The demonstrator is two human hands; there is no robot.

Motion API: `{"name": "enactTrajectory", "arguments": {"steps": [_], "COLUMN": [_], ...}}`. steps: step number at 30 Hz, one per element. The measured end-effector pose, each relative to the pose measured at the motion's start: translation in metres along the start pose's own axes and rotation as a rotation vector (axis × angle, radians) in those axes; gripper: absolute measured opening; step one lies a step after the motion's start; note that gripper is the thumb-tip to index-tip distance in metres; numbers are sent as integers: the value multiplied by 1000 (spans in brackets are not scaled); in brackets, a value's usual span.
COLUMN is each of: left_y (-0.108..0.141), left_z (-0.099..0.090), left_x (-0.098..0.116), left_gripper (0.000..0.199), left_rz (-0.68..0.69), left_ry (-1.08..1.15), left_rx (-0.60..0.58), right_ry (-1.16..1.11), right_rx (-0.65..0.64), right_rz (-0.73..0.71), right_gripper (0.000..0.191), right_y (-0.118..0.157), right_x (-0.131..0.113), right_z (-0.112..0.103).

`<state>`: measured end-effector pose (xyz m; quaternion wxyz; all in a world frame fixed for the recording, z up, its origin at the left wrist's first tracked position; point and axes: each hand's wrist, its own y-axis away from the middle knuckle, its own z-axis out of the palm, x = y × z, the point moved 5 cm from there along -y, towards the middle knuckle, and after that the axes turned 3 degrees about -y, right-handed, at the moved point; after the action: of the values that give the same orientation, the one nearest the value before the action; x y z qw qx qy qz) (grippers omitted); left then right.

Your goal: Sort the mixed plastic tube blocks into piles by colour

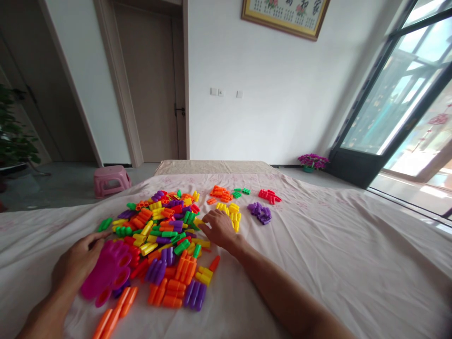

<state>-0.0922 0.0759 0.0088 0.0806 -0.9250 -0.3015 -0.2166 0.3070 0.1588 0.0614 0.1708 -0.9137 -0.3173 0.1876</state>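
Note:
A big mixed heap of plastic pieces (162, 228) in orange, yellow, green, purple and red lies on the cloth-covered table (300, 263). My left hand (79, 259) is at the heap's left edge, beside a flat magenta piece (106, 270); its fingertips are partly hidden. At the heap's right side, my right hand (219, 228) has its fingers bent over a yellow piece (199, 222). Just beyond that hand is a yellow group (235, 216). Farther back are separate groups of orange (221, 193), green (242, 192), red (270, 196) and purple pieces (259, 213).
Orange pieces (115, 315) lie near the front left. A pink stool (112, 180) stands on the floor beyond the table's left side. Magenta flowers (313, 161) are on the floor at the back right, near a glass door (384, 94).

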Motion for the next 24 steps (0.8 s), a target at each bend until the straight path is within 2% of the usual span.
{"name": "enactTrajectory", "arguments": {"steps": [4, 8, 10, 13, 16, 18, 21, 24], "left_y": [1, 2, 3, 4, 3, 3, 3, 3], "left_z": [-1, 0, 0, -2, -3, -2, -2, -3], "left_x": [1, 3, 3, 3, 3, 3, 3, 3], "left_gripper": [50, 51, 52, 52, 51, 51, 52, 52], "left_rz": [9, 13, 3, -12, -29, -38, -40, -46], "left_ry": [-6, -1, -6, -17, -23, -28, -31, -30], "left_rx": [15, -9, -21, -25, -40, -53, -53, -45], "right_ry": [56, 138, 128, 83, 78, 102, 129, 59], "right_rx": [62, 83, 94, 40, -43, -58, -25, 26], "right_rz": [101, 195, 171, 3, -91, -52, 45, 49], "right_gripper": [28, 18, 23, 37, 30, 19, 16, 14], "right_y": [-4, -3, -1, 1, 1, 1, 0, 1], "right_x": [23, 43, 45, 40, 40, 48, 59, 53], "right_z": [-22, -32, -29, -13, 2, 6, 1, -7]}}
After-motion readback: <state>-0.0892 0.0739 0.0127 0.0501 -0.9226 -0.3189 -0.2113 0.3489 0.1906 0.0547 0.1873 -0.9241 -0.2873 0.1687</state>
